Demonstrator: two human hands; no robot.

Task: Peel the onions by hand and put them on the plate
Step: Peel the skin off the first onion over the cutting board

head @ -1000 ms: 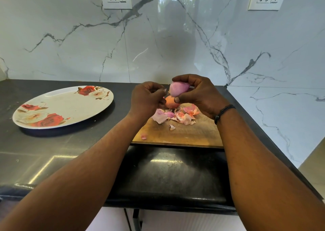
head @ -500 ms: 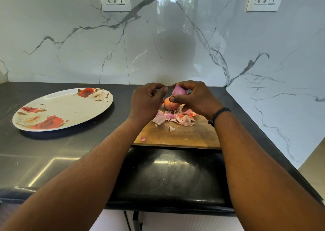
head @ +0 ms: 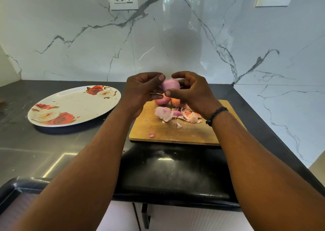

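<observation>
One pale-pink peeled onion [head: 171,85] between hands.

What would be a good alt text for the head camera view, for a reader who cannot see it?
Two bare hands, left hand and right hand, hold a pale pink onion above a wooden cutting board with onion skins and two more onions. A flowered plate lies to the left on the dark counter.
</observation>
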